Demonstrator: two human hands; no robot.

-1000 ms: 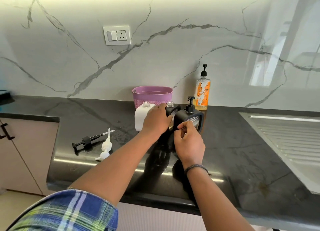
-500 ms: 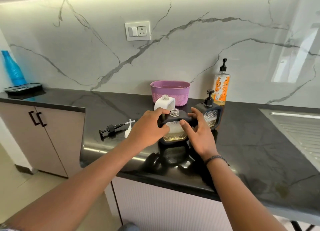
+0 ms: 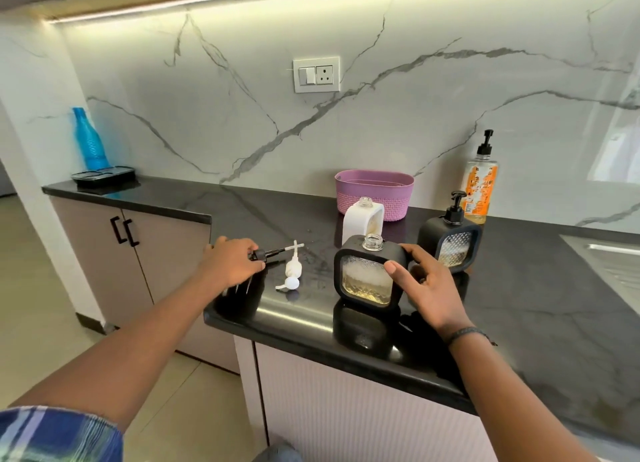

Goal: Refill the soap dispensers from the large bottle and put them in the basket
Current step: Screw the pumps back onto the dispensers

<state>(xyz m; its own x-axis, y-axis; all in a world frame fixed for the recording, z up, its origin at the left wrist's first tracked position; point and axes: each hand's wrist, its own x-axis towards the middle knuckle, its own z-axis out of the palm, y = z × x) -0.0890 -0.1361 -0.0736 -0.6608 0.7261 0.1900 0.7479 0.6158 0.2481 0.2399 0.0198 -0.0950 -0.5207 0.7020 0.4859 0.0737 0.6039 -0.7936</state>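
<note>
A black square dispenser with no pump stands near the counter's front edge, partly filled with yellowish soap. My right hand rests against its right side, thumb on its front. My left hand is closed over the head of a black pump lying on the counter. A white pump lies beside it. Behind stand a white dispenser without pump and a second black dispenser with its pump on. The purple basket and the large orange-labelled bottle stand by the wall.
A steel sink drainboard lies at the right. A blue bottle and a black tray sit at the far left end of the black counter. The counter corner juts out below my left hand, with floor beyond.
The open black dispenser was pulled forward to the counter's front. My left hand left it and moved left onto the black pump. My right hand stays at the dispenser's right side.
</note>
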